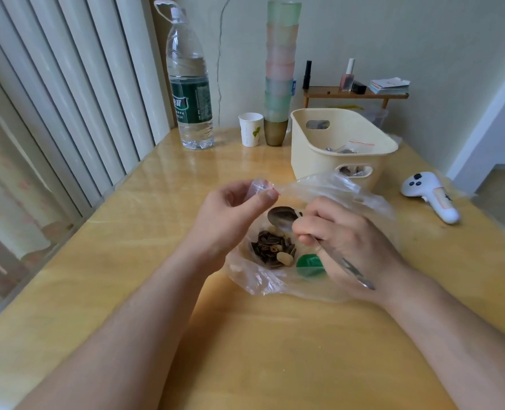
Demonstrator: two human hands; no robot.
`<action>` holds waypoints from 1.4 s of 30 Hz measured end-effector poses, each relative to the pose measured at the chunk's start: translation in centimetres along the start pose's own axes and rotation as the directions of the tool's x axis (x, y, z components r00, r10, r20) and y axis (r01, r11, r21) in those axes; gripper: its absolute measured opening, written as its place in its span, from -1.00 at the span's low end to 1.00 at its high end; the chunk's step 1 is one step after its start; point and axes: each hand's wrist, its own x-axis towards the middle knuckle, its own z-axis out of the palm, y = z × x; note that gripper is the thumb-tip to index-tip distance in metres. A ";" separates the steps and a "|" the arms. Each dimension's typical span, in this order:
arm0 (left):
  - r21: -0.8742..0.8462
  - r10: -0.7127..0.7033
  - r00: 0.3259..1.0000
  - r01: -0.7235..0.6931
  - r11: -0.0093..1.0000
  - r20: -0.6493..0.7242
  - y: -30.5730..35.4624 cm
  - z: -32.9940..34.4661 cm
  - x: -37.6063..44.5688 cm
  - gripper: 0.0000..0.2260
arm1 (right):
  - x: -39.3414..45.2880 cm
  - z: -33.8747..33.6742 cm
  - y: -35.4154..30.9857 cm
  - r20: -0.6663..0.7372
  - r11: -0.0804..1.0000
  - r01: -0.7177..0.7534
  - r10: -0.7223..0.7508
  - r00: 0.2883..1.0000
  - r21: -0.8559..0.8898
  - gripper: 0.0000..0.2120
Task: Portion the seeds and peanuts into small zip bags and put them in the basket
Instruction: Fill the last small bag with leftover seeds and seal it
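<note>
Near the middle of the tabletop (121, 291), the left hand (230, 220) is raised with its fingers (267, 196) curled, thumb and forefinger pinching the red-edged mouth of a small zip bag (258, 184); most of that bag is hidden behind the hand. Just beside it, the right hand (348, 247) has its fingers pressed together around the handle of a metal spoon (282, 217), whose bowl points toward the left hand and looks empty. The handle's end sticks out past the wrist.

Under both hands lies a loose clear plastic bag (274, 284) holding a pile of striped seeds (270, 247) with a few pale peanuts (285, 258) on top, and a green round thing (310, 266) partly covered by the right hand; what it is cannot be made out.

Toward the far right side of the tabletop stands the cream basket (313, 161), with filled zip bags visible over its rim and through its handle slot. At the far edge stands a water bottle (190, 96); its green label carries writing too blurred to read. A white controller (431, 196) lies at the right edge.
</note>
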 end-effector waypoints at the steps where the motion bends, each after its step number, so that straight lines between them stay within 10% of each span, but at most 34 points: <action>1: -0.007 -0.013 1.000 0.013 1.000 -0.010 0.0 0.0 0.0 -0.78 | 0.0 0.1 0.0 0.013 1.000 -0.001 0.002 1.000 -0.013 -0.87; 21: -0.137 -0.180 0.978 0.166 0.977 -0.102 0.9 -0.2 -0.1 -0.67 | -1.0 2.8 0.7 -0.062 0.882 -0.291 0.336 0.940 0.370 -0.78; 32: 0.061 -0.281 0.958 0.277 0.959 0.057 2.2 -1.4 -0.6 -0.75 | -0.8 0.9 1.9 -0.182 0.966 -0.255 0.260 0.948 0.051 -0.67; 42: -0.124 -0.300 0.939 0.322 0.939 0.165 1.5 -0.3 -0.7 -0.71 | -0.8 1.3 -0.1 -0.205 0.967 -0.244 0.255 0.945 0.078 -0.70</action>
